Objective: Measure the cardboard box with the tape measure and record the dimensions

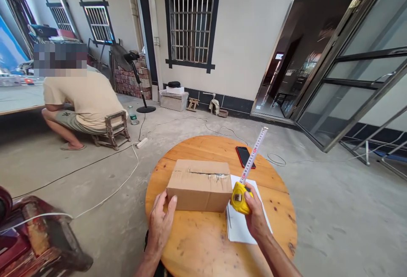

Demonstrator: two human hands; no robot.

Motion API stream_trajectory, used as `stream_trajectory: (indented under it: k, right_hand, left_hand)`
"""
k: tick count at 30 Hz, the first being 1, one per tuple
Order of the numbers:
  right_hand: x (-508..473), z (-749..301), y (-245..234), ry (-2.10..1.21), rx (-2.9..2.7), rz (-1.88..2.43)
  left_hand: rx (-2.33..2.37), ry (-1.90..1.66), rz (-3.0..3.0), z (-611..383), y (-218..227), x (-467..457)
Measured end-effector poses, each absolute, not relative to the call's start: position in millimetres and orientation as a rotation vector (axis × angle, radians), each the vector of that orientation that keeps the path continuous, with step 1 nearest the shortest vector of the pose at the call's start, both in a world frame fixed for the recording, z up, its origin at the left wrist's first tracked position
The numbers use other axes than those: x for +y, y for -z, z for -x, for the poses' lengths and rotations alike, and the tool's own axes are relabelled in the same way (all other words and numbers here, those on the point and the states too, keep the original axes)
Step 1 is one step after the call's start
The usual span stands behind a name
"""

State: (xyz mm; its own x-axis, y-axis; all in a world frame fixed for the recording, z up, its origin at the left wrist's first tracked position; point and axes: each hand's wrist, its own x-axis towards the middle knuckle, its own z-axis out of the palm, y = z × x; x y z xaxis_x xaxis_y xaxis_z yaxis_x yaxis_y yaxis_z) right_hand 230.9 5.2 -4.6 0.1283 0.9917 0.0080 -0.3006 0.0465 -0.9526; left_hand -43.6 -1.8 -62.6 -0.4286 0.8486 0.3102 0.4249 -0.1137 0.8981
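A closed cardboard box (200, 183) lies on a round wooden table (203, 243). My left hand (160, 222) rests against the box's near left corner, thumb on its front face, fingers loosely spread. My right hand (254, 215) is wrapped round a yellow tape measure (239, 197) just right of the box. Its blade (254, 154) sticks out up and away over the table. Under that hand lies a white sheet of paper (241, 222). A dark phone with a red edge (245, 156) lies at the table's far side.
A person in a beige shirt (84, 99) squats on a low wooden stool (115, 129) at the left, back turned. White cables (121, 183) run over the concrete floor. A dark red object (34, 239) stands at the lower left. Open glass doors (337, 90) are on the right.
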Motion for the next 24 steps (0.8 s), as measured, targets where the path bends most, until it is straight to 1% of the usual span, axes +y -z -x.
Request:
stream_trajectory:
  k: [3,6,9,12,16,20,22,24]
  right_hand:
    - [-3,-226,-5,-1.252,-0.888,1.039]
    - [-11,-225,-29,-1.327,-0.893,1.011]
    - [-4,-224,-47,-1.385,-0.890,1.012]
    - [17,-222,-42,-1.381,-0.828,1.080]
    - [33,-222,-22,-1.403,-0.769,1.155]
    - [6,-231,-27,-1.430,-0.795,1.154]
    - [-19,-236,-35,-1.533,-0.810,1.169]
    - [-45,-238,-36,-1.727,-0.827,1.180]
  left_hand:
    - [1.854,-1.579,-1.431,47,50,-7]
    - [1.986,-1.547,-1.483,60,28,-14]
    - [2.065,-1.387,-1.509,73,9,-11]
    - [1.982,-1.234,-1.484,77,2,-1]
    - [1.717,-1.318,-1.266,74,11,0]
    - [1.624,-1.416,-1.315,70,34,-24]
    - [1.594,-1.404,-1.343,66,48,-38]
    - [1.581,-1.392,-1.376,62,62,-48]
